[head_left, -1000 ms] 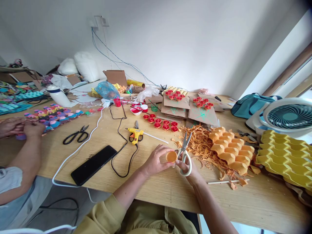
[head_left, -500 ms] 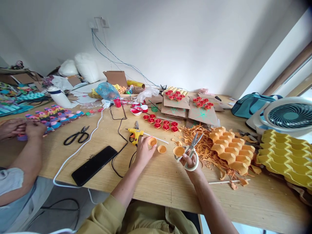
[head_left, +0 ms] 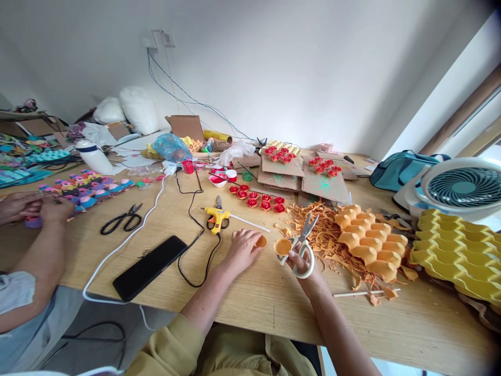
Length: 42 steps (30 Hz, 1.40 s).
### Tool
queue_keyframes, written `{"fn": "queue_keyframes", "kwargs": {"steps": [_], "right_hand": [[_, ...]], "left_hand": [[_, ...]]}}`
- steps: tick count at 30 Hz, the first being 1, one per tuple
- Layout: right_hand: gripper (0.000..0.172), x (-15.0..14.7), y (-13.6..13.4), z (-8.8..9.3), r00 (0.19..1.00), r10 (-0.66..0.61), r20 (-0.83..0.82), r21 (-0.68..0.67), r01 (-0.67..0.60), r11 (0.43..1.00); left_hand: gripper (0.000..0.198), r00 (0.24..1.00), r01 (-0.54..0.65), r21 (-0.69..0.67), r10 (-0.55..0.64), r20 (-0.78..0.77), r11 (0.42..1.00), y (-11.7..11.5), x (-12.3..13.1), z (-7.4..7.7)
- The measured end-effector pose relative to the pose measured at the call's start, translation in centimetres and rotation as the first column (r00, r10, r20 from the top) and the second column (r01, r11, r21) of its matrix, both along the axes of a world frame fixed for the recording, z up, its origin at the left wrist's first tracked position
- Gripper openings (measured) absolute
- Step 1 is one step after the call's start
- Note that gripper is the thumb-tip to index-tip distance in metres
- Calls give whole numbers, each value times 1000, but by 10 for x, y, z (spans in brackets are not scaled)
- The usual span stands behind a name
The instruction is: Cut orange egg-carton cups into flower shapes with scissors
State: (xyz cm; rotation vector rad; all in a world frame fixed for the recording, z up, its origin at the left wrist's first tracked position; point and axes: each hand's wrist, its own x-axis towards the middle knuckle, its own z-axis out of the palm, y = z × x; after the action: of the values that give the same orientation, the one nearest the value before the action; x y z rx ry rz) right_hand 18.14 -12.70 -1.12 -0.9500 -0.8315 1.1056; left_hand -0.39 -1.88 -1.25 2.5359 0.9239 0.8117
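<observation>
Fingers bent, my left hand [head_left: 243,250] is closed around the side of an orange egg-carton cup [head_left: 261,241] low over the table. Whether a second cup sits inside it or under the hand, I cannot tell. My right hand [head_left: 303,269] has white-handled scissors [head_left: 307,230] hooked on it, blades parted and pointing away from me. The same hand pinches another orange egg-carton cup [head_left: 282,247], its opening facing up. A yellow glue gun [head_left: 217,219] with a white glue stick [head_left: 250,223] lies just beyond my left hand.
Orange scraps [head_left: 317,235] and an orange egg tray [head_left: 371,243] lie to the right, beside a yellow egg tray [head_left: 456,253]. Red paper flowers [head_left: 258,198] stand farther back. A phone [head_left: 151,267], black scissors [head_left: 122,219] and a co-worker's hands [head_left: 43,206] are leftward.
My left hand has moved right and nearer, onto the cup that lay on the table; the cup it held is no longer separately visible. My right hand has shifted slightly left.
</observation>
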Motion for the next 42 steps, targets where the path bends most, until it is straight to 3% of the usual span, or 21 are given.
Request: {"fn": "queue_keyframes", "kwargs": {"steps": [4, 7, 11, 15, 28, 42], "right_hand": [[33, 0, -1, -2, 999, -7, 49, -12, 7, 1000], [30, 1, 0, -6, 994, -17, 111, -31, 20, 999], [30, 0, 1, -8, 987, 9, 159, -21, -6, 1000], [34, -2, 1, -5, 985, 55, 164, 6, -57, 998], [30, -1, 2, -11, 993, 42, 113, 44, -48, 998], [29, -5, 4, -11, 998, 15, 66, 39, -17, 999]], "left_hand": [[38, 980, -46, -45, 54, 194, 998, -1, 1, 7], [39, 923, 60, -112, -13, 384, 992, -7, 1, 22], [38, 898, 239, -125, -170, 405, 963, -21, 5, 35], [37, 892, 299, -161, -215, 398, 941, -31, 12, 32], [37, 861, 267, -226, -126, 492, 937, -42, 23, 22], [36, 873, 142, -48, -102, 477, 989, -47, 27, 16]]}}
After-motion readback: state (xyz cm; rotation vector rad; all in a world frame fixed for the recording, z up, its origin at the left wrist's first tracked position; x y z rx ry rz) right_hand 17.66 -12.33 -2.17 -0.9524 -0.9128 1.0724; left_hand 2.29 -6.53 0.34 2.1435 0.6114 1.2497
